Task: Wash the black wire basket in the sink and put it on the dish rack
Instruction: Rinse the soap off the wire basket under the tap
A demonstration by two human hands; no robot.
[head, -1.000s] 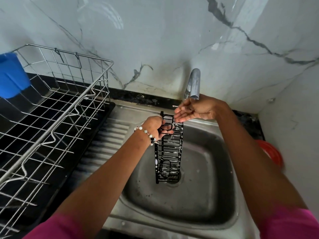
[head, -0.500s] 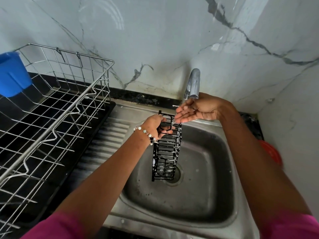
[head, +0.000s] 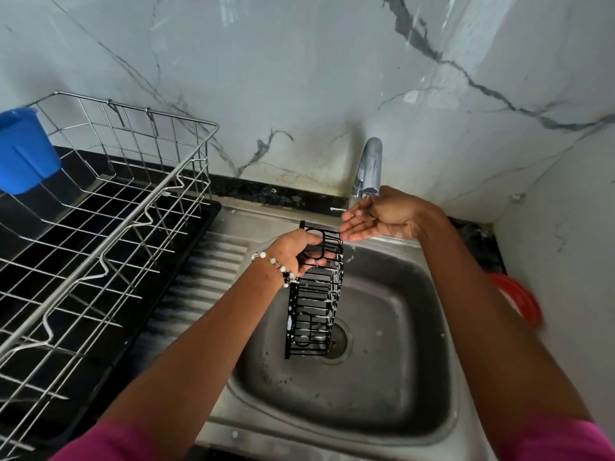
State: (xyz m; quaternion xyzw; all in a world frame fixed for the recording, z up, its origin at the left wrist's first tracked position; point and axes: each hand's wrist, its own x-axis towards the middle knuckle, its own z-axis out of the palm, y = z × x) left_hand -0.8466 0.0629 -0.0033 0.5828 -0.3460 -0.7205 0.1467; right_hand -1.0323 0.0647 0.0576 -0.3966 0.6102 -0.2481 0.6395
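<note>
The wire basket [head: 314, 294] is black, flecked with white suds along its bars. The sink [head: 382, 387] is dull grey steel with dark specks near the drain, and the tap [head: 369, 164] is shiny silver. The dish rack [head: 100, 227] is silver wire over a black tray [head: 83, 377]. A blue cup [head: 25, 151] hangs at its corner. The wall [head: 299, 78] is white marble with grey veins. A red-orange dish [head: 519, 301] lies at right. The sleeves [head: 126, 440] are pink; the bracelet [head: 278, 267] has white and dark beads.

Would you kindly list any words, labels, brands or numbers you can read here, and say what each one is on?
None can be read: the black wire basket, dish rack, blue cup, tap and sink show no print, nor does the marble wall.
</note>
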